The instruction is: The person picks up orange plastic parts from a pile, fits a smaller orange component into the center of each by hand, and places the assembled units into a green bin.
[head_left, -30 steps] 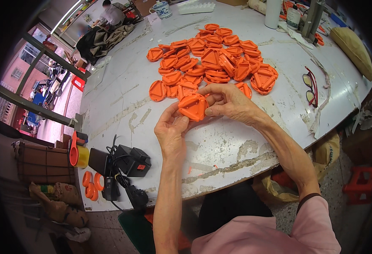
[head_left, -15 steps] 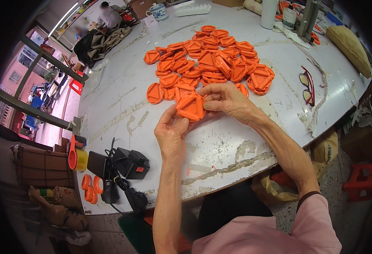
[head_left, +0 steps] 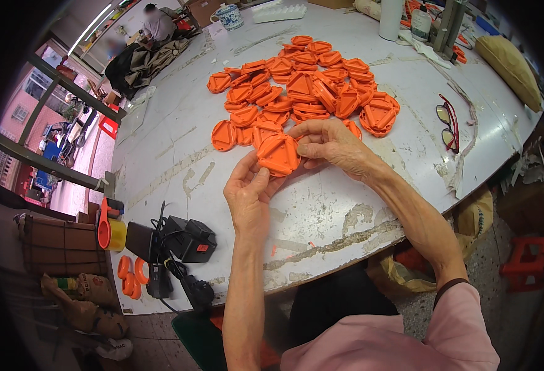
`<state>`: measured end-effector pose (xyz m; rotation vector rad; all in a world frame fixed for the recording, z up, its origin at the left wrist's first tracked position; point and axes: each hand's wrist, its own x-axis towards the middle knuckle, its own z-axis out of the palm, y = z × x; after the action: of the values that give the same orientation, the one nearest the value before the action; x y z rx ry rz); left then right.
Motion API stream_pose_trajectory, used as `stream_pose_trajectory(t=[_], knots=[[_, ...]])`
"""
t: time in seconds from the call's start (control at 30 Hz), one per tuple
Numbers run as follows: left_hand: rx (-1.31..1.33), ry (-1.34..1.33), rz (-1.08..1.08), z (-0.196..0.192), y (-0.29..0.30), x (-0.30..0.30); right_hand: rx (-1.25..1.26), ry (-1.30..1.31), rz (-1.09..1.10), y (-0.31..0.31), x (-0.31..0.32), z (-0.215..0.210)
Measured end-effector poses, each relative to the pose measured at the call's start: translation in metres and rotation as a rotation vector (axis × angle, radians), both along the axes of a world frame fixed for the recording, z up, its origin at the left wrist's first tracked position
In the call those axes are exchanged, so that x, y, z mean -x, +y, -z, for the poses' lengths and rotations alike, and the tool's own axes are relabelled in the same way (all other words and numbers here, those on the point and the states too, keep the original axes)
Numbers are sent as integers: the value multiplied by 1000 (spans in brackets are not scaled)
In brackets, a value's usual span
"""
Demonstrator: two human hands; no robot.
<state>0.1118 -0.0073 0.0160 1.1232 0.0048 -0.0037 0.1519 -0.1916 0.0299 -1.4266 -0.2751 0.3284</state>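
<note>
Disc of orange plastic (head_left: 278, 156) pinched between left hand (head_left: 248, 195) and right hand (head_left: 337, 151)

A matte pink sleeve (head_left: 457, 321) with a dark edge fills the lower right of the frame. Bare forearms (head_left: 245, 290) lead to the centre, where the left fingers (head_left: 245, 169) grip the disc's lower-left edge and the right fingers (head_left: 312, 128) clasp its upper-right edge. Its round face carries raised, straight ridges set in a triangle.

At lower left, on the table (head_left: 167, 161), a boxy black adapter (head_left: 188, 238) bears a small red label, too small to read, among tangled black cables (head_left: 173, 266). Smooth orange rings (head_left: 123, 267) lie nearby; above them stands a glossy yellow cylinder (head_left: 117, 235). Crumpled sacks (head_left: 95, 287) with blurred print sag at the left edge.

The tabletop is pale and shiny, scarred by rough, peeling strips. Just beyond the hands, at upper centre, spreads a pile of similar ridged discs (head_left: 309, 89), some flat, some tilted. Red-framed glasses (head_left: 450, 127) rest to the right.

Farther off, at upper right, are a plump tan pouch (head_left: 510, 65), a bottle (head_left: 420, 23) with an illegible label and a smooth white cylinder (head_left: 391, 18); at the top, a blue-and-white patterned mug (head_left: 229, 17). Another person (head_left: 159, 25) sits at upper left.
</note>
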Motion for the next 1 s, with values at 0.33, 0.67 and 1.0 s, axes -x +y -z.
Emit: stream_pose_trajectory(t=[0.33, 0.67, 1.0], knots=[[10, 11, -17, -2, -2, 2, -10, -9, -2, -1, -1, 3], [-15, -13, -9, 1, -3, 1, 68, -66, 23, 1, 1, 2], [-57, -1, -24, -3, -3, 2, 154, -177, 67, 2, 1, 2]])
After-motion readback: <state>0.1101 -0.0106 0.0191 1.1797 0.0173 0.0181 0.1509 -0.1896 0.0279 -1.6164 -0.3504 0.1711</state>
